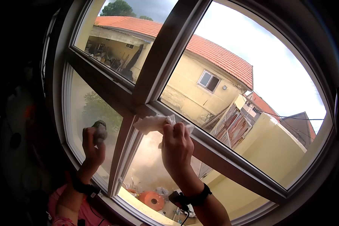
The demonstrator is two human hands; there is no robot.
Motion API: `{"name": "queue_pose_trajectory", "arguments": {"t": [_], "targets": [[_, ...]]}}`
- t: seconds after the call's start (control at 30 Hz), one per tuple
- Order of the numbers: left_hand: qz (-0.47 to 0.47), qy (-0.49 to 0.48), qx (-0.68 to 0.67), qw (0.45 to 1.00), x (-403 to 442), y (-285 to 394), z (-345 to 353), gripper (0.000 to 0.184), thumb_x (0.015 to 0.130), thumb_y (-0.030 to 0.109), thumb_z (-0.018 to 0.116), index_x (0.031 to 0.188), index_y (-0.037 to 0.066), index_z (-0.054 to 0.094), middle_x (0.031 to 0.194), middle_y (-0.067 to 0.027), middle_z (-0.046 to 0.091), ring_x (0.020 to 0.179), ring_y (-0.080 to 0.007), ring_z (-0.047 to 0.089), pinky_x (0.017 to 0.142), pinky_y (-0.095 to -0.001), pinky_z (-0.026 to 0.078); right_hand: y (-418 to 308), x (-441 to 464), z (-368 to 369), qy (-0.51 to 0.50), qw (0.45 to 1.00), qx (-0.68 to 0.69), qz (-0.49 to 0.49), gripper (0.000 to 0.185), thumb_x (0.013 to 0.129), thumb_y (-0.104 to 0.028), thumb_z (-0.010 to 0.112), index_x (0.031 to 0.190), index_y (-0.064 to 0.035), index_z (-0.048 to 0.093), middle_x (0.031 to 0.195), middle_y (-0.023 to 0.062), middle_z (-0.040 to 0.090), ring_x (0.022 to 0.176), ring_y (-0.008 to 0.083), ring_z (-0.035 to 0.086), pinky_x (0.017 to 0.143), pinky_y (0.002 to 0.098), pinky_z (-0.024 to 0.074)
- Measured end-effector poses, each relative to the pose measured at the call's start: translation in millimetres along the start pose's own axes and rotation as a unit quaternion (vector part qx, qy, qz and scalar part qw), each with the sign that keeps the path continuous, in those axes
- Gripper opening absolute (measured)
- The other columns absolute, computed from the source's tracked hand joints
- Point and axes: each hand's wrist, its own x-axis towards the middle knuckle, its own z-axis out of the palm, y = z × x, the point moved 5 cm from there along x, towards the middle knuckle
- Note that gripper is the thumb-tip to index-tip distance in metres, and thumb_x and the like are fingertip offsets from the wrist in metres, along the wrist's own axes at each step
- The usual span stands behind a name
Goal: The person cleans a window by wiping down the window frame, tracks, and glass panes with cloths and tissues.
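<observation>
My right hand (178,145) is closed on a crumpled white tissue (153,123), held at the window frame (143,96) just below where the bars cross. Both ends of the tissue stick out beside the fingers. Lower left, my left hand (94,145) grips a small greyish, rounded bundle (99,132) in front of the lower left pane; what it is made of is too dark to tell. Each wrist wears a black strap with a small device.
Through the glass stand a yellow building (192,81) with an orange tiled roof (222,56) and a curved yellow wall (271,139). An orange round object (152,200) lies outside below. Dark surroundings frame the window.
</observation>
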Motion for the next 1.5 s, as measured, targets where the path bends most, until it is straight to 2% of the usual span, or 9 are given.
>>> {"name": "queue_pose_trajectory", "arguments": {"t": [0.5, 0.67, 0.73, 0.83, 0.93, 1.03, 1.27, 1.3, 1.5], "targets": [[0.009, -0.034, -0.057, 0.998, -10, 11, 18, 0.018, 0.073, -0.002, 0.046, 0.089, 0.005, 0.048, 0.085, -0.0117, 0.048, 0.076, -0.0283, 0.048, 0.073, -0.0364, 0.040, -5, 126, 22, -0.008, 0.980, 0.060, -0.191, 0.012, 0.079, -0.006, 0.058, 0.089, -0.0029, 0.062, 0.091, 0.0137, 0.058, 0.082, 0.0293, 0.060, 0.064, 0.0384, 0.0532], [0.010, -0.009, -0.091, 0.996, -3, 30, 35, 0.021, 0.067, -0.007, 0.046, 0.084, 0.005, 0.041, 0.077, -0.0098, 0.051, 0.072, -0.0287, 0.048, 0.070, -0.0376, 0.039, 33, 217, -6, -0.013, 0.997, 0.073, 0.025, 0.026, 0.094, -0.020, 0.041, 0.095, 0.0011, 0.057, 0.091, 0.0221, 0.060, 0.074, 0.0337, 0.064, 0.067, 0.0403, 0.0530], [-0.009, -0.025, -0.101, 0.995, 0, 35, 29, 0.022, 0.066, -0.009, 0.045, 0.082, 0.005, 0.040, 0.075, -0.0094, 0.050, 0.069, -0.0286, 0.048, 0.069, -0.0376, 0.038, 16, 205, 7, 0.008, 0.996, 0.035, -0.085, 0.035, 0.097, -0.024, 0.035, 0.097, 0.0022, 0.058, 0.090, 0.0232, 0.063, 0.074, 0.0318, 0.065, 0.064, 0.0377, 0.0527], [-0.039, 0.042, -0.125, 0.990, -12, 29, 29, 0.021, 0.063, -0.012, 0.044, 0.076, 0.005, 0.040, 0.066, -0.0102, 0.048, 0.064, -0.0294, 0.047, 0.062, -0.0386, 0.037, -10, 144, 29, -0.108, 0.948, 0.299, 0.022, 0.044, 0.096, -0.021, 0.027, 0.091, -0.0012, 0.066, 0.097, 0.0199, 0.065, 0.080, 0.0314, 0.064, 0.065, 0.0371, 0.0531], [-0.064, -0.014, -0.147, 0.987, -27, 11, 28, 0.016, 0.063, -0.007, 0.044, 0.074, 0.004, 0.043, 0.066, -0.0110, 0.050, 0.062, -0.0306, 0.046, 0.062, -0.0395, 0.037, -27, 70, 62, -0.173, 0.963, 0.060, -0.197, 0.021, 0.084, -0.005, 0.049, 0.103, -0.0041, 0.058, 0.100, 0.0193, 0.057, 0.088, 0.0380, 0.060, 0.075, 0.0434, 0.0515], [-0.048, 0.004, -0.079, 0.996, -39, 11, 24, 0.014, 0.066, -0.003, 0.046, 0.077, 0.006, 0.048, 0.073, -0.0087, 0.054, 0.067, -0.0299, 0.047, 0.063, -0.0392, 0.039, -21, 98, 41, -0.215, 0.960, 0.053, -0.171, 0.019, 0.079, 0.000, 0.052, 0.096, -0.0032, 0.060, 0.101, 0.0185, 0.057, 0.089, 0.0352, 0.060, 0.069, 0.0424, 0.0538], [-0.049, -0.173, -0.184, 0.966, -50, -5, 63, 0.010, 0.075, 0.002, 0.049, 0.079, 0.009, 0.055, 0.078, -0.0081, 0.058, 0.076, -0.0304, 0.052, 0.072, -0.0387, 0.043, 59, 287, -59, 0.120, 0.969, -0.148, -0.156, 0.024, 0.093, -0.015, 0.043, 0.106, -0.0024, 0.058, 0.086, 0.0204, 0.058, 0.082, 0.0348, 0.061, 0.068, 0.0393, 0.0523], [-0.042, -0.168, -0.188, 0.967, -48, -5, 65, 0.010, 0.075, 0.002, 0.049, 0.079, 0.009, 0.055, 0.078, -0.0081, 0.058, 0.076, -0.0304, 0.052, 0.072, -0.0387, 0.043, 64, 301, -73, 0.062, 0.978, 0.162, 0.118, 0.030, 0.094, -0.019, 0.039, 0.113, -0.0047, 0.058, 0.096, 0.0194, 0.062, 0.090, 0.0329, 0.061, 0.081, 0.0386, 0.0492], [-0.032, -0.217, -0.179, 0.959, -64, -12, 79, 0.016, 0.075, 0.004, 0.053, 0.091, 0.007, 0.054, 0.087, -0.0135, 0.055, 0.085, -0.0329, 0.053, 0.076, -0.0414, 0.043, 100, 353, -49, 0.299, 0.910, -0.144, -0.247, 0.030, 0.093, -0.020, 0.044, 0.113, -0.0028, 0.057, 0.111, 0.0210, 0.059, 0.102, 0.0345, 0.056, 0.086, 0.0410, 0.0466]]}}
